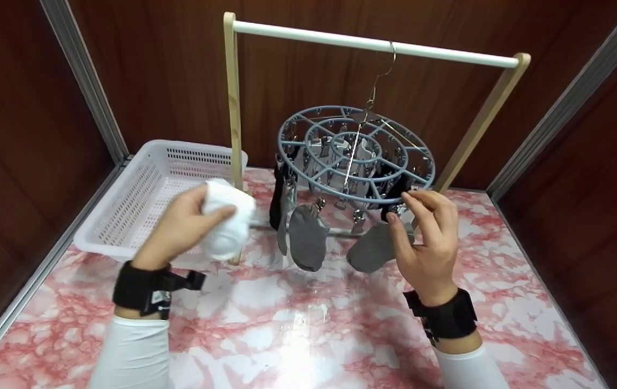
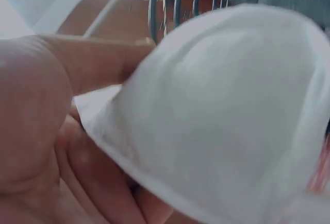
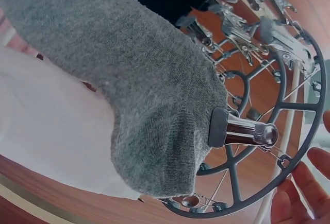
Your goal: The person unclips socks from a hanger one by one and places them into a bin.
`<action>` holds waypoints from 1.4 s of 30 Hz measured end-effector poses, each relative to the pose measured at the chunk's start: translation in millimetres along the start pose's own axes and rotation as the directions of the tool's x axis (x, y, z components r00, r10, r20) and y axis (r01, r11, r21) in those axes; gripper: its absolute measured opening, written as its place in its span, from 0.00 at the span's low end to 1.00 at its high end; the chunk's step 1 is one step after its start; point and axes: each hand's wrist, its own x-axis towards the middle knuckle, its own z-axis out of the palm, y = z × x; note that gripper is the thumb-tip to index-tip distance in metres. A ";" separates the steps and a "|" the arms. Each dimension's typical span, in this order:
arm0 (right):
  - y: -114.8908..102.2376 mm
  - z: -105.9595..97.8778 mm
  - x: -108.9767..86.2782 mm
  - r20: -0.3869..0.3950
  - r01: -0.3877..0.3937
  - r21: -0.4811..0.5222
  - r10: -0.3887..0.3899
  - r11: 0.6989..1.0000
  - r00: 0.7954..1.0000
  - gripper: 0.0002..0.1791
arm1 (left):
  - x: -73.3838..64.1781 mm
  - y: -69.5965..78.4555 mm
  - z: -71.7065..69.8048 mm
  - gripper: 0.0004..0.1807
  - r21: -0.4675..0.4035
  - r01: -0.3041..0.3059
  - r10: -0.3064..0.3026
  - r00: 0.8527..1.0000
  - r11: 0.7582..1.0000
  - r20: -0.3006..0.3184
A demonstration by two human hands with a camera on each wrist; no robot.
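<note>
My left hand (image 1: 181, 224) grips a white sock (image 1: 227, 219), thumb over its front and fingers behind. In the left wrist view the white sock (image 2: 221, 110) fills most of the picture, bulging smoothly. Raised at the right, my right hand (image 1: 430, 237) has its fingertips at the rim of a round blue-grey clip hanger (image 1: 314, 175). A grey sock (image 1: 370, 251) hangs beside that hand; in the right wrist view a metal clip (image 3: 247, 131) bites its edge. Another grey sock (image 1: 308, 237) hangs from the hanger's front.
A wooden stand with a white bar (image 1: 319, 37) carries the hanger by its hook. Behind my left hand, a white perforated basket (image 1: 108, 216) sits on the red-and-white marbled table (image 1: 265, 324). Black socks (image 1: 276, 202) hang on the hanger's left. Dark wooden panels surround the table.
</note>
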 end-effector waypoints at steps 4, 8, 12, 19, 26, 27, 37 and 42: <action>-2.4 0.2 1.0 0.002 -0.004 0.006 0.004 1.000 1.000 0.18 | 2.7 -14.8 -19.8 0.27 0.160 0.043 -0.025 0.994 0.986 -0.110; -5.0 0.2 1.9 0.003 -0.003 0.009 0.003 1.000 1.000 0.19 | 5.6 -34.4 -29.6 0.27 0.316 0.081 -0.036 0.989 0.945 -0.146; -7.4 0.4 2.2 0.002 0.000 0.008 0.000 1.000 1.000 0.21 | 11.0 -52.5 -27.7 0.20 0.359 0.085 -0.041 0.991 0.930 -0.128; -7.1 1.3 1.1 0.009 0.016 0.012 -0.016 1.000 1.000 0.20 | 17.0 -73.4 -19.4 0.25 0.338 0.123 -0.113 0.992 0.933 -0.049; 1.6 3.3 -5.1 0.023 0.031 -0.001 -0.031 1.000 0.999 0.19 | 20.5 -84.0 -14.5 0.29 0.370 0.178 -0.198 0.980 0.912 0.016; 2.2 3.5 -5.9 0.026 0.032 -0.002 -0.032 0.999 0.999 0.19 | 20.4 -84.3 -13.9 0.29 0.386 0.183 -0.205 0.979 0.904 0.014; -11.2 3.3 -3.9 0.060 0.049 0.017 -0.050 0.999 0.997 0.19 | 18.9 -80.0 -7.7 0.22 0.512 0.218 -0.126 0.970 0.831 -0.209; -27.2 0.6 3.5 0.079 0.061 0.042 -0.064 0.997 0.995 0.17 | 17.9 -64.7 0.1 0.18 0.477 0.215 -0.043 0.938 0.852 -0.345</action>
